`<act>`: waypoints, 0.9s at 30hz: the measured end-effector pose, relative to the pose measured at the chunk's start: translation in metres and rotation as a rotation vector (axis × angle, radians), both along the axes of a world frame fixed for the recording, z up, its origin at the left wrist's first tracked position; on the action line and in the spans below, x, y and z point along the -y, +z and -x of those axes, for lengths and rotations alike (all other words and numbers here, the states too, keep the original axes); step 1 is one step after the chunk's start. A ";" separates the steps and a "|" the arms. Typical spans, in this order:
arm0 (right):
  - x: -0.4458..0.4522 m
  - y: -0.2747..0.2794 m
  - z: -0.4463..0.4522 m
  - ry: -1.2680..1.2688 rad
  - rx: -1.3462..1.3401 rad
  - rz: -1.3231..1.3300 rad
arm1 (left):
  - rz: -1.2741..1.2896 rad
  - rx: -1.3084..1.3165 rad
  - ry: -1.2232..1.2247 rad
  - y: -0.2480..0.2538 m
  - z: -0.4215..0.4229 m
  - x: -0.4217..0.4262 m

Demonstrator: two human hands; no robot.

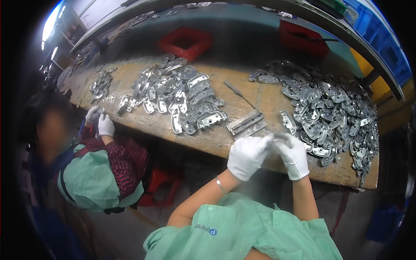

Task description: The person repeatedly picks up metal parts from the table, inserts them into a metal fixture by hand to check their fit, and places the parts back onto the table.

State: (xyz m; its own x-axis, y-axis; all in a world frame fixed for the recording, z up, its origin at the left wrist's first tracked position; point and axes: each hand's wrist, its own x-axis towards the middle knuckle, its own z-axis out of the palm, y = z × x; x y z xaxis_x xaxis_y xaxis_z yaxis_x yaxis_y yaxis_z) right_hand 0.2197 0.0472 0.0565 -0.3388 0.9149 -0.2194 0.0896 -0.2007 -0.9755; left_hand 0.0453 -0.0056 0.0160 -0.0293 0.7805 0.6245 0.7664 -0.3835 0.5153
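Observation:
My left hand (247, 157), in a white glove, is closed at the front edge of the wooden table (190, 141). Beside it my right hand (294, 156), also gloved, has its fingers bent round a small metal part (279, 137), mostly hidden between the fingertips of both hands. Just beyond them lies a grooved metal block (246, 124). A thin tool with a dark handle (234, 88) points towards this block. Right of my hands spreads a large heap of silvery metal parts (325, 112), with one part (287, 122) at its near left side.
Another pile of metal parts (173, 86) lies left of centre, a smaller one (101, 84) farther left. A co-worker (95, 177) in white gloves sits at the left. Red bins (186, 52) (303, 38) stand behind, under a metal shelf bar. A red stool (162, 186) is below.

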 end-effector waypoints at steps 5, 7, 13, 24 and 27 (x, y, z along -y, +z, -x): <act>-0.005 -0.003 0.015 0.004 0.314 -0.272 | 0.199 0.653 0.022 0.008 0.011 0.000; -0.021 -0.033 0.031 0.027 0.219 -0.278 | 0.163 0.611 0.045 -0.004 0.011 -0.004; -0.048 -0.038 0.044 0.145 0.358 -0.317 | 0.086 -0.012 0.376 0.004 0.032 -0.003; -0.019 0.000 0.034 -0.081 0.602 -0.707 | 0.247 -0.192 0.230 0.013 0.048 -0.014; -0.004 -0.007 0.024 0.144 0.745 -0.865 | 0.303 -0.203 0.238 0.012 0.047 -0.021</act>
State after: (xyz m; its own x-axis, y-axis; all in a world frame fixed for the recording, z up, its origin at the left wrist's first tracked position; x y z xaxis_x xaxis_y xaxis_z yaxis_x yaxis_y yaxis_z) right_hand 0.1957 0.0516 0.0496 -0.5022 0.8204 0.2733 0.6700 0.5690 -0.4769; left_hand -0.0014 0.0157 0.0276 -0.1309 0.9156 0.3801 0.9127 -0.0383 0.4067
